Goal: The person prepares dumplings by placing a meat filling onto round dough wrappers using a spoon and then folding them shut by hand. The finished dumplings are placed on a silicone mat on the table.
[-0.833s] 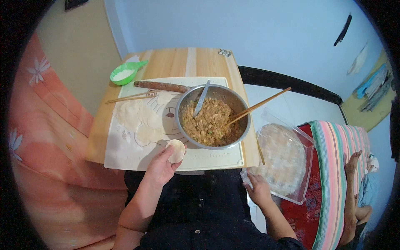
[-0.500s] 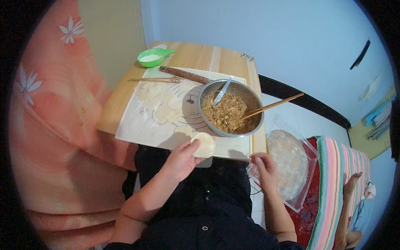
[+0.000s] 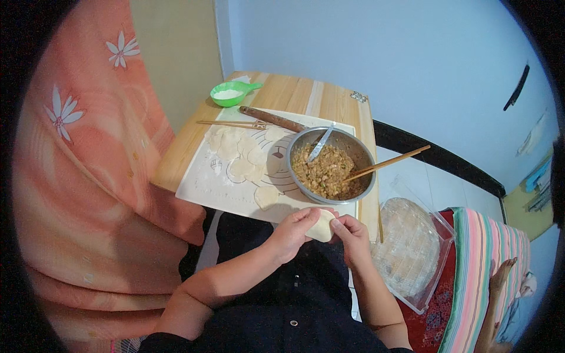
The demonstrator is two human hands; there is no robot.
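Between my two hands, just past the near edge of the table, is a round dumpling wrapper (image 3: 321,227). My left hand (image 3: 289,236) pinches its left side with the thumb on top. At its right edge my right hand (image 3: 352,235) grips it between thumb and fingers. Beyond them stands a steel bowl (image 3: 292,172) of minced filling (image 3: 323,170), with a spoon (image 3: 321,143) and chopsticks (image 3: 397,160) stuck in it. A single wrapper (image 3: 266,197) lies on the white mat (image 3: 200,189), and several more wrappers (image 3: 238,153) overlap farther back.
A rolling pin (image 3: 272,119) and a pair of chopsticks (image 3: 229,123) lie behind the wrappers. At the far left corner is a green scoop (image 3: 226,94) of white powder. Right of the table sits a clear plastic tray (image 3: 421,303). Another person's leg (image 3: 497,294) rests on striped cloth.
My right hand has come up from the table edge to the wrapper and taken its right side. My left hand has carried the wrapper rightward. The view has shifted slightly.
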